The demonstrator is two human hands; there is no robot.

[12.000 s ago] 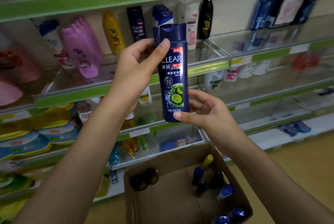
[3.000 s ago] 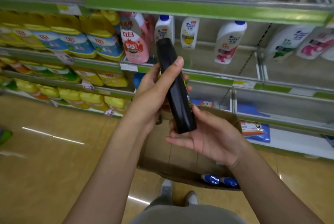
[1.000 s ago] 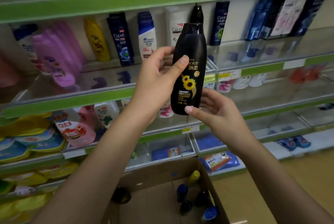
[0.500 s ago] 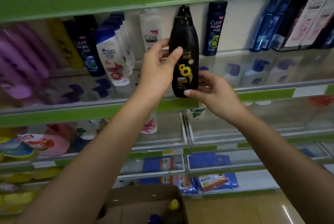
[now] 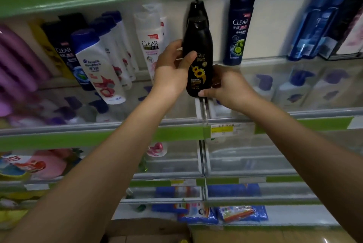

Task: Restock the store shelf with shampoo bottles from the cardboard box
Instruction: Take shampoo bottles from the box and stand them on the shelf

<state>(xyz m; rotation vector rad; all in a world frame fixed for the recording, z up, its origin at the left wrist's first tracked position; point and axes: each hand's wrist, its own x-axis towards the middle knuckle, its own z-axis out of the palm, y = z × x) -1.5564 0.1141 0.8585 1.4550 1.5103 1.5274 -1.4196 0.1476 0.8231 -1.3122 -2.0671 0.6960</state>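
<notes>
Both hands hold a black bottle (image 5: pixel 198 54) with a sunflower label upright over the glass shelf (image 5: pixel 176 125), in the gap between a white bottle (image 5: pixel 150 40) on its left and a dark blue bottle (image 5: pixel 238 28) on its right. The left hand (image 5: pixel 170 70) grips the bottle's middle, thumb curled across the label and fingers wrapped behind. The right hand (image 5: pixel 227 85) pinches the base, thumb at the front lower edge and fingers curled round the back. The bottle's bottom seems to sit at or just above the glass, though the hands cover the contact. A second black bottle (image 5: pixel 196 7) stands directly behind it. Further left lean a white bottle with red print (image 5: pixel 98 66) and purple bottles (image 5: pixel 15 60). At the bottom edge, a corner of the cardboard box (image 5: pixel 149 231) shows.
</notes>
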